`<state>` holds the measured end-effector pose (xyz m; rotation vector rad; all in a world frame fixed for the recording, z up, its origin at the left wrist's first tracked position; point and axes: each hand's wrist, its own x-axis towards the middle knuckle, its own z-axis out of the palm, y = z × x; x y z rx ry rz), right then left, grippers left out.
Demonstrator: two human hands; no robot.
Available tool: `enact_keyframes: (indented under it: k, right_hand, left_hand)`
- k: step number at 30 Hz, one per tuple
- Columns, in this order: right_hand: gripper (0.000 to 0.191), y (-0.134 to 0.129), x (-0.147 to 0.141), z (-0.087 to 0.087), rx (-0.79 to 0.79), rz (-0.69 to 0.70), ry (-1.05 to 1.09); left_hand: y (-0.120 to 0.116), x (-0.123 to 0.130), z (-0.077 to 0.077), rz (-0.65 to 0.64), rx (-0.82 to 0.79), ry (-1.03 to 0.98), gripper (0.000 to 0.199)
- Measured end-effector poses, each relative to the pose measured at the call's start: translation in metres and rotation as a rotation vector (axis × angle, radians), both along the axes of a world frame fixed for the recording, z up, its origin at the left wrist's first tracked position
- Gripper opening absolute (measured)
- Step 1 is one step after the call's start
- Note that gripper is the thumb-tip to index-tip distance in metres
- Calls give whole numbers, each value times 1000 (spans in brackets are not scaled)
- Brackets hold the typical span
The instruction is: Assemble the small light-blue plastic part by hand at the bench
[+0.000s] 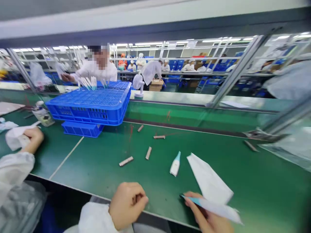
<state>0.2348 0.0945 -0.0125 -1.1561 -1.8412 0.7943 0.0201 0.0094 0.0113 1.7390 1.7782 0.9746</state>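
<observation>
My right hand (206, 215), at the lower right, grips a slim white and light-blue pen-shaped device (215, 207). Its dark tip points left, and its white end is blurred. My left hand (128, 204) is loosely curled at the table's front edge, with nothing visible in it. Beyond my right hand lies a folded white cloth or paper (210, 178). A shorter white piece with a tapered light-blue tip (175, 165) lies to the left of that sheet. Small greyish strips (126, 161) are scattered farther left on the green table (102, 171).
A blue crate (89, 103) sits on a smaller blue bin (82, 128), with several white and light-blue sticks (91, 83) standing in it. At left, a co-worker's hand (34, 139) holds white cloth beside a bottle (43, 113). A plastic bag (291, 149) lies at right.
</observation>
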Motion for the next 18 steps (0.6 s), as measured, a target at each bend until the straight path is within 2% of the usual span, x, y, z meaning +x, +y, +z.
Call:
enact_keyframes:
  k: [2,8,11,13,16,18]
  right_hand:
    - [18,2,-2,4,-26,69,-36]
    - [20,-4,-4,14,-145,93,-10]
    - [19,-20,-7,22,-211,108,122]
    - [18,-34,-12,30,-235,114,224]
    - [14,-54,-25,43,-264,158,384]
    - [8,-64,-35,52,-325,226,497]
  left_hand:
    - [-3,0,5,-21,-26,-37,17]
    - [-6,-6,8,-63,-96,-122,18]
    - [-10,-2,9,-45,-115,-171,15]
    - [-13,5,12,-49,-91,-288,12]
    - [-19,20,21,-97,16,-527,17]
    - [-23,28,29,-112,86,-593,15]
